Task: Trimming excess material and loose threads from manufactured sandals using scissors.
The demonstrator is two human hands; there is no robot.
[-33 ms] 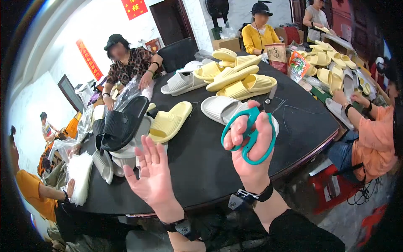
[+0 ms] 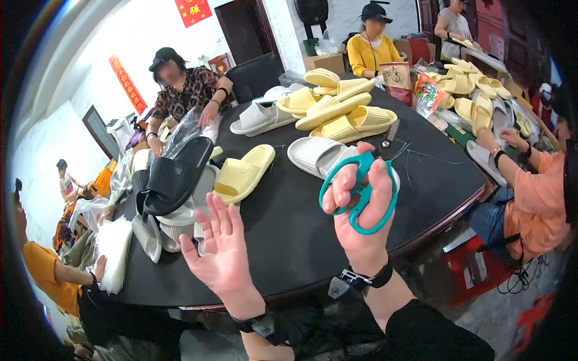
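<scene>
Scissors (image 2: 361,189) upright, blades pointing away

Bare dark table (image 2: 301,228) lies open ahead of both hands, hemmed by yellow slipper (image 2: 244,173) and white slipper (image 2: 316,155).

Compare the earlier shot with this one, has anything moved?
Nothing visibly changed. The right hand holds the teal-handled scissors raised over the dark round table as before; the left hand stays open, palm up, empty. The slippers lie where they were.

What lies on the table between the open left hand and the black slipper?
In the head view, grey and white slippers are stacked between the left hand and the black slipper.
</scene>
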